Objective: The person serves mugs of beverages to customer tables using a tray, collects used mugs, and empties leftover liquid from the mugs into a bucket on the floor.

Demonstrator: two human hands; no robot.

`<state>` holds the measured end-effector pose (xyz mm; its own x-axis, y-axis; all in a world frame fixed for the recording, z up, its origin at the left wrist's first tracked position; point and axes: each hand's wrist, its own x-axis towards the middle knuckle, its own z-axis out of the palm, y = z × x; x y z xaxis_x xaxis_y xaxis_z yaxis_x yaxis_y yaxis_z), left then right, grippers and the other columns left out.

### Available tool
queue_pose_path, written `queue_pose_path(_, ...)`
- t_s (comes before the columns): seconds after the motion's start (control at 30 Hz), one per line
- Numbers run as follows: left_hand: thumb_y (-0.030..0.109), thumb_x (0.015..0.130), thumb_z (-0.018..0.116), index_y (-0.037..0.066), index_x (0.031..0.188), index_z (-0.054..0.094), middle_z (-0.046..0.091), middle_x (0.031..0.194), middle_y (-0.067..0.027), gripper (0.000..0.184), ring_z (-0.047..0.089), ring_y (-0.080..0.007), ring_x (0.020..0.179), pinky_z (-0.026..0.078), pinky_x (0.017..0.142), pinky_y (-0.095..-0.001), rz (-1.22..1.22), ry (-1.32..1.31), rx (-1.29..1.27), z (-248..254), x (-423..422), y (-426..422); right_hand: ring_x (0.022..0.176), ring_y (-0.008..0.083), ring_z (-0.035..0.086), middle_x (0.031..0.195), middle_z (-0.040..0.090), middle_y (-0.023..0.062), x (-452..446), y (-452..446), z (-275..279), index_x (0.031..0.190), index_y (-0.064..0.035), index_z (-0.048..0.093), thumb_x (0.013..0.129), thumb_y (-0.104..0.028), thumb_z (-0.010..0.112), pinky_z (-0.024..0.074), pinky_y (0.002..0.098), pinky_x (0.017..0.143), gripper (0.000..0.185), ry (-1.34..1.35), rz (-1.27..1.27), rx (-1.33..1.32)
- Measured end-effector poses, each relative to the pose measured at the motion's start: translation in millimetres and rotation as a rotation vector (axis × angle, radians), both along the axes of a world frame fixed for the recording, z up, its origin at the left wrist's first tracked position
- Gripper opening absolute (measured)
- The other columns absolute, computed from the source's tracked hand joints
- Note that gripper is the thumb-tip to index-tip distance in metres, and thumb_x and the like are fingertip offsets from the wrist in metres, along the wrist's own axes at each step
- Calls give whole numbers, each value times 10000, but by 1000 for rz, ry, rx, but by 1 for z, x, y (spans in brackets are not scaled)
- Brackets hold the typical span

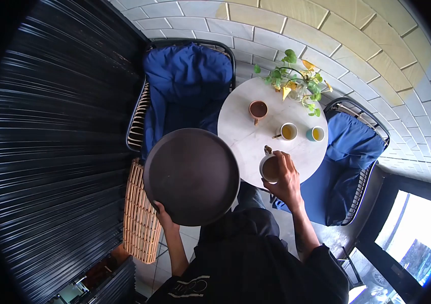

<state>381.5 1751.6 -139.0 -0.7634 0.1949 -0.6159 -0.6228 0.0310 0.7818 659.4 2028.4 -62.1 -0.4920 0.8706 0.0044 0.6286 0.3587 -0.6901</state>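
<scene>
My left hand [164, 215] grips a round dark serving tray [191, 176] by its near left rim, with most of the fingers hidden beneath it. Nothing stands on the tray. At the near edge of the round white table [244, 129], my right hand [284, 180] is closed around a cup [270, 168] with brownish contents. Whether that cup touches the tabletop I cannot tell. Farther back on the table are a brown mug [258, 109] with dark contents, a white mug [288, 132] with yellow liquid, and a light blue cup [315, 134] also holding yellow liquid.
A leafy plant [296, 81] in a glass vase stands at the table's back edge by the brick wall [256, 30]. Chairs with blue cushions flank the table, one left [187, 76] and one right [347, 152]. A wicker piece [142, 218] sits left, beside black corrugated panelling [63, 137].
</scene>
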Motion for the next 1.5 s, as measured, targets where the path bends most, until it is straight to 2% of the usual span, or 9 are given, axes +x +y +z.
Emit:
queue_pose_path(0.37, 484, 967, 445, -53, 1409, 300, 414, 1406, -201, 710, 462, -333, 1260, 432, 1029, -423, 55, -12, 3, -6, 9, 0, 1038, 384, 534, 1129, 498, 159, -7, -18, -167, 1248, -82, 404, 558, -99, 787, 503, 486, 798, 789, -111, -54, -157)
queue_pose_path(0.77, 452, 977, 441, -42, 1392, 329, 462, 1358, -187, 655, 501, -323, 1219, 473, 994, -428, -7, -46, 34, -11, 20, 3, 1071, 407, 493, 1197, 440, 206, -2, -19, -201, 1285, -54, 355, 633, -179, 830, 489, 487, 840, 817, -160, 3, -112)
queue_pose_path(0.87, 464, 969, 454, -50, 1390, 326, 460, 1357, -195, 676, 500, -322, 1221, 470, 997, -425, -11, -62, 30, -10, 20, 5, 1076, 403, 494, 1172, 465, 228, -2, -11, -206, 1251, -24, 406, 693, -223, 811, 474, 474, 842, 717, -21, -75, -77)
queue_pose_path(0.97, 480, 958, 470, -62, 1388, 321, 454, 1361, -203, 708, 499, -325, 1222, 464, 1001, -418, -11, -58, 16, -2, 25, 12, 892, 320, 604, 963, 581, 204, 4, 11, -212, 1193, -11, 487, 805, -222, 726, 495, 398, 777, 503, 119, -358, -6)
queue_pose_path(1.07, 490, 949, 482, -69, 1385, 321, 452, 1361, -209, 727, 498, -331, 1223, 462, 1001, -414, -20, -38, -1, 1, 28, 17, 709, 207, 642, 880, 651, 136, 9, 39, -200, 1298, -12, 442, 867, -193, 669, 515, 312, 670, 519, 277, -470, -476)
queue_pose_path(1.17, 491, 947, 486, -66, 1388, 319, 451, 1362, -207, 730, 495, -333, 1224, 464, 999, -416, -32, -50, 28, -3, 28, 15, 816, 239, 654, 1033, 640, 193, 15, 51, -195, 1414, -87, 350, 898, -165, 604, 525, 319, 713, 580, 750, -445, -930)
queue_pose_path(1.27, 483, 948, 489, -67, 1389, 315, 449, 1364, -208, 727, 493, -329, 1227, 465, 998, -419, -39, -43, 29, -4, 29, 15, 861, 260, 644, 1120, 602, 210, 10, 57, -200, 1434, -103, 299, 924, -145, 543, 526, 337, 740, 567, 1027, -401, -1109)
queue_pose_path(1.4, 476, 947, 495, -71, 1386, 317, 448, 1365, -209, 723, 495, -327, 1224, 466, 996, -418, -19, -37, 10, -4, 31, 14, 900, 275, 631, 1140, 578, 213, 7, 58, -212, 1411, -106, 303, 944, -141, 488, 525, 349, 761, 503, 1207, -402, -1169)
queue_pose_path(1.5, 477, 956, 471, -14, 1419, 295, 446, 1377, -169, 698, 488, -304, 1221, 443, 1007, -413, -14, -98, -1, -5, 31, 11, 878, 243, 619, 1059, 598, 136, 9, 55, -216, 1277, -139, 422, 923, -134, 522, 519, 350, 751, 368, 1139, -498, -1105)
